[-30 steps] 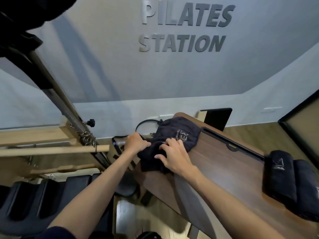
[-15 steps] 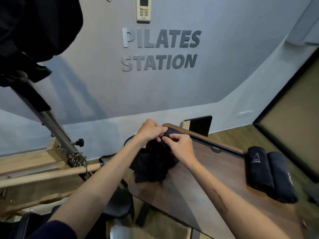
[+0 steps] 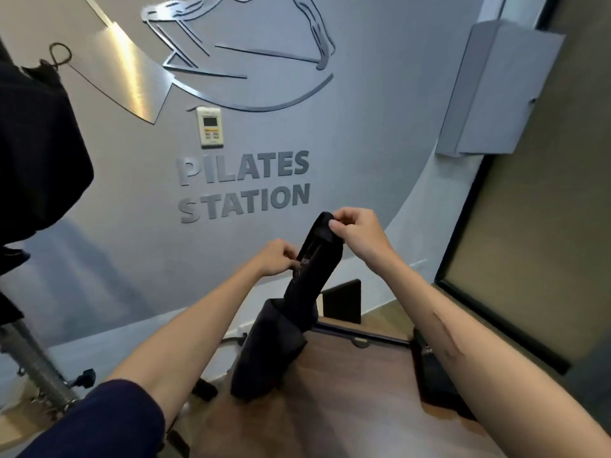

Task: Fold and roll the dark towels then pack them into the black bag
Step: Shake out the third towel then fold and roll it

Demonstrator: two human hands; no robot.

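A dark towel (image 3: 281, 338) hangs lifted above the wooden table (image 3: 350, 391), its lower end bunched on the table's far edge. My right hand (image 3: 355, 231) pinches the towel's top corner, raised high in front of the wall. My left hand (image 3: 276, 257) pinches the towel's edge a little lower and to the left. Rolled dark towels (image 3: 429, 371) lie on the table to the right, mostly hidden behind my right forearm. The black bag is not clearly in view.
A black chair back (image 3: 342, 300) stands behind the table. Metal pilates frame parts (image 3: 39, 365) are at the lower left, with dark fabric (image 3: 36, 153) hanging at the upper left. A dark-framed panel (image 3: 535, 259) fills the right side.
Both hands have lifted the towel from the table into the air, the right hand rising higher than the left. The camera has tilted upward toward the wall.
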